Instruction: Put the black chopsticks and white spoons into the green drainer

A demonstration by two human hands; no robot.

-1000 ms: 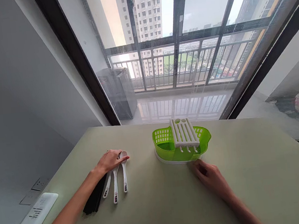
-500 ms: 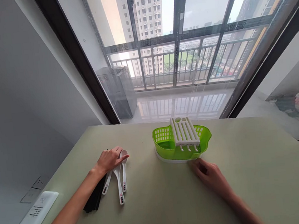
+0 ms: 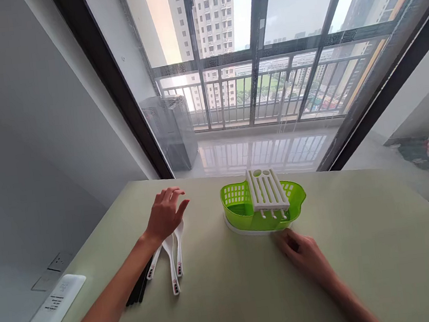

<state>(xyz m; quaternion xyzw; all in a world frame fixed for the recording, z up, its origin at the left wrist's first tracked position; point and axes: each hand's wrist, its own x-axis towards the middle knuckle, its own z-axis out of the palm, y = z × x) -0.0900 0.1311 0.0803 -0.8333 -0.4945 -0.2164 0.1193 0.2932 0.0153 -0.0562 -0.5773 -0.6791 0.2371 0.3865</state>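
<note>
My left hand hovers over the tops of the cutlery, fingers spread, holding nothing. Below it lie white spoons with red and black marks on their handle ends. Beside them, partly covered by my forearm, is a bundle of black chopsticks. A green cutlery basket stands upright on a white base, with a white slotted rack with hooks across its top. My right hand rests on the table in a loose curl, fingertips by the front of the base; I see nothing in it.
The pale green table runs up to a glass door. A long white device lies along the left edge, near a wall socket. Behind the glass stands a grey cabinet-like box.
My left hand has lifted from the cutlery and its fingers have spread, moving slightly away from me. My right hand and the basket stay in place; the view shifts slightly.
</note>
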